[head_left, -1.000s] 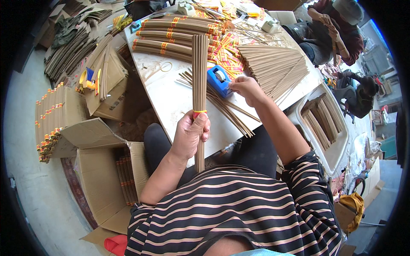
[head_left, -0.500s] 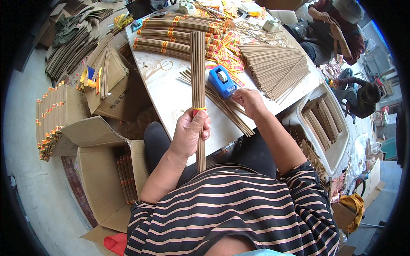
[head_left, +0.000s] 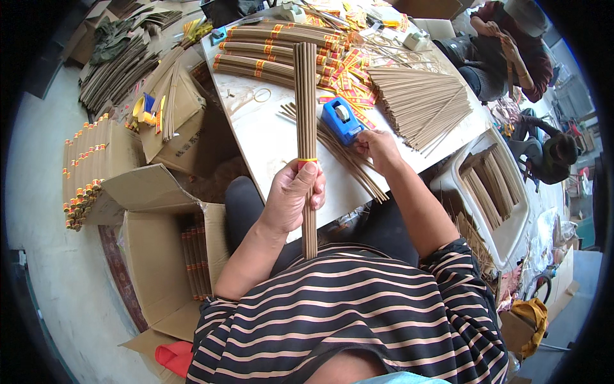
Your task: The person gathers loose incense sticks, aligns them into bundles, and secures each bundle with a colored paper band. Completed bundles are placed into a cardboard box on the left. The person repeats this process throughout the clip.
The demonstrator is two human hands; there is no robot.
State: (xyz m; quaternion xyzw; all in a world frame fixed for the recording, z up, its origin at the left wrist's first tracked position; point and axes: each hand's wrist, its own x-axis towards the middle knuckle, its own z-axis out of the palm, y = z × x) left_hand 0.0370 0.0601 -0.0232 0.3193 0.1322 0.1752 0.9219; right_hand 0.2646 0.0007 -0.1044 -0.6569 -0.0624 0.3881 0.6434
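Where banded stick bundles (head_left: 89, 166) are piled at the left, an open carton (head_left: 150, 262) is seen beside them, nearer, with more banded bundles inside. To the right, the white surface (head_left: 252, 125) is occupied at its far left by rows of long bundles (head_left: 268, 50) wrapped in red and yellow. A bunch of brown sticks (head_left: 306, 102) is gripped in the left hand (head_left: 294, 192) over the near edge of the surface — its long axis pointed near to far, a red and yellow band (head_left: 307, 161) wrapped around it at the thumb. Just right of it, loose sticks (head_left: 355, 166) are scattered aslant by a blue tape dispenser (head_left: 342, 120), with paper labels (head_left: 348, 80) strewn beyond. The right hand (head_left: 380, 149) is placed at the dispenser's near end, fingers bent — whether tape is pinched cannot be told. Farther right, sticks are fanned in a broad heap (head_left: 422, 105); beyond the surface, sticks are held in a white tub (head_left: 522, 211).
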